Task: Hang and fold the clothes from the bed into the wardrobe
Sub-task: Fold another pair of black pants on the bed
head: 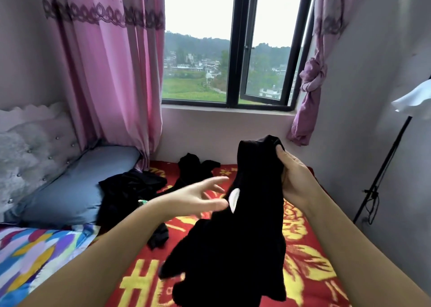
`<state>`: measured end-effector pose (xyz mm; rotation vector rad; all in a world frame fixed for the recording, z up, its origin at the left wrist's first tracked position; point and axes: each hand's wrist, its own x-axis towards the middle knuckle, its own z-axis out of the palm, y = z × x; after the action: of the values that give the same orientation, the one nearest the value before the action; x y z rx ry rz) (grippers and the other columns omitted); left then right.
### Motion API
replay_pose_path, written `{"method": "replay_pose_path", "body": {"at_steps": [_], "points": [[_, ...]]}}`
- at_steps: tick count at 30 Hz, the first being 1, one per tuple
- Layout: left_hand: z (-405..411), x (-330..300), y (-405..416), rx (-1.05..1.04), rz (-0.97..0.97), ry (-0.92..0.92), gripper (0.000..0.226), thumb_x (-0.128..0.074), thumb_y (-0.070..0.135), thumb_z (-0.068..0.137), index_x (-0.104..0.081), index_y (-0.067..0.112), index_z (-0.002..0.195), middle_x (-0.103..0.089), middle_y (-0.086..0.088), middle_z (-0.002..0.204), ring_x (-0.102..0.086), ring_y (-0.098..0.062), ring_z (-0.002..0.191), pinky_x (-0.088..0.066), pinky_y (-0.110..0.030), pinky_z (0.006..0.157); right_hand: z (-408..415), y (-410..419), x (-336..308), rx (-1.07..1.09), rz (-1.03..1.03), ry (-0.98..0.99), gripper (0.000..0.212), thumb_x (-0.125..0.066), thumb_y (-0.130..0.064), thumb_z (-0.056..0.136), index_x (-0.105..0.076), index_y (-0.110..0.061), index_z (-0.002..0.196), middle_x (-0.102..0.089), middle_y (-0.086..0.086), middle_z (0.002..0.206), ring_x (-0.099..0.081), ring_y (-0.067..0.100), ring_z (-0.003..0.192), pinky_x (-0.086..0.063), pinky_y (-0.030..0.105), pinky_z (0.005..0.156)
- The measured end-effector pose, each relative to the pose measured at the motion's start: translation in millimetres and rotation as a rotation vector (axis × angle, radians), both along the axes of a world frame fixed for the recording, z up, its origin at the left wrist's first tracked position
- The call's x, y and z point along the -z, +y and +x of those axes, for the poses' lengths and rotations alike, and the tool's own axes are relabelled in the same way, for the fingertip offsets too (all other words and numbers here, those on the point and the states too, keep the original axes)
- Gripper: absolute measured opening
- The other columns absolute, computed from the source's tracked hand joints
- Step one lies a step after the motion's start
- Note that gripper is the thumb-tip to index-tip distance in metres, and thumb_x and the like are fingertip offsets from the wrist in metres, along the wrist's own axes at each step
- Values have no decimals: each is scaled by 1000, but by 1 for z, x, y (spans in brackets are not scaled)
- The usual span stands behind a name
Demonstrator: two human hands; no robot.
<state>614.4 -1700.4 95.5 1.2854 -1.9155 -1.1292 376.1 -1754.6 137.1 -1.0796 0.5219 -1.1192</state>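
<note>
You are holding a black garment (pixel 235 232) up over the bed (pixel 303 248); it hangs from its top edge down toward the red and yellow patterned blanket, with a small white label (pixel 234 197) showing on its near face. Your right hand (pixel 294 176) is closed on the top of that garment, fingers wrapped round a bunched fold of the fabric. Your left hand (pixel 200 196) is open, fingers spread and slightly blurred, just beside the garment at the height of the label; you cannot tell whether the fingertips touch the cloth.

Behind it, more black clothes lie on the blanket: a crumpled heap (pixel 130 187) near the blue pillow (pixel 77 187), another piece (pixel 193 169) spread farther back by the wall under the window, and a small dark item (pixel 158 235) close to your left forearm. A multicoloured quilt (pixel 39 257) covers the near left corner of the bed, and a padded grey headboard (pixel 32 148) stands at the left. Pink curtains (pixel 112 73) frame the window (pixel 235 50), the right one knotted. A black stand (pixel 384 166) rises along the right wall.
</note>
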Motion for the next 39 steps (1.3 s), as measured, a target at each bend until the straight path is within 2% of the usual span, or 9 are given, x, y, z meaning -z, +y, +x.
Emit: {"method": "replay_pose_path", "body": {"at_steps": [3,8,11,14,21,26,33,36,39], "points": [[-37,5,1,94,-42,-72,8,-66,37,85,-62,39,91,-65,20,95,-63,-1,91,-48,-23,84,4,6,-4,-45,-33,68,29,-45,-30,95,-68,-14,103,-73,4,95,-71,18,86,-58,30,66],[-46,-1,-9,-112,-137,150,26,-48,20,99,-61,25,78,-60,21,64,-58,1,65,-43,-21,68,-20,-1,-13,155,-141,323,23,-45,-13,96,-67,-16,94,-56,6,74,-54,15,60,-42,21,49],[-52,-13,-16,-119,-193,208,30,-47,12,99,-62,28,79,-62,20,67,-58,3,68,-42,-15,66,-30,6,-15,38,-372,757,34,-52,-24,97,-53,-29,130,-61,-6,110,-62,7,99,-50,18,81],[-63,-19,-25,-114,-216,227,29,-50,10,96,-68,25,80,-64,13,70,-58,-2,67,-42,-15,62,-20,11,-4,-1,-550,1048,33,-66,-24,90,-61,-23,122,-66,-4,102,-65,9,91,-53,25,81],[-23,9,-40,-343,-437,-230,21,-60,4,78,-61,24,71,-55,11,70,-50,-1,63,-37,-15,61,-29,4,-27,297,-603,810,19,-54,-16,97,-67,-10,84,-61,-8,65,-53,1,57,-40,14,55],[34,1,-33,-554,-233,83,41,-48,-16,79,-59,15,55,-44,9,43,-37,-3,39,-28,-18,41,-48,-4,-54,303,-614,943,27,-59,-33,93,-68,-19,70,-58,-14,52,-51,-2,48,-38,11,51],[52,-81,-7,-169,-221,88,25,-49,1,84,-71,12,78,-63,1,68,-58,-10,61,-45,-14,56,-82,-10,-81,-393,-490,1226,34,-77,-24,79,-66,-11,109,-71,7,98,-67,20,90,-53,26,78],[61,-95,0,53,-74,-156,26,-61,43,86,-69,18,83,-60,5,74,-56,-9,67,-44,-18,63,-93,-16,-86,-329,-491,1225,44,-81,-42,66,-74,-10,95,-73,9,94,-68,21,88,-53,22,76],[64,-88,-3,136,91,-170,11,-76,35,78,-70,28,72,-62,11,69,-59,-5,62,-45,-15,60,-96,-22,-75,-218,-440,1053,61,-82,-54,60,-74,-10,101,-72,15,102,-68,23,90,-54,25,80]]}}
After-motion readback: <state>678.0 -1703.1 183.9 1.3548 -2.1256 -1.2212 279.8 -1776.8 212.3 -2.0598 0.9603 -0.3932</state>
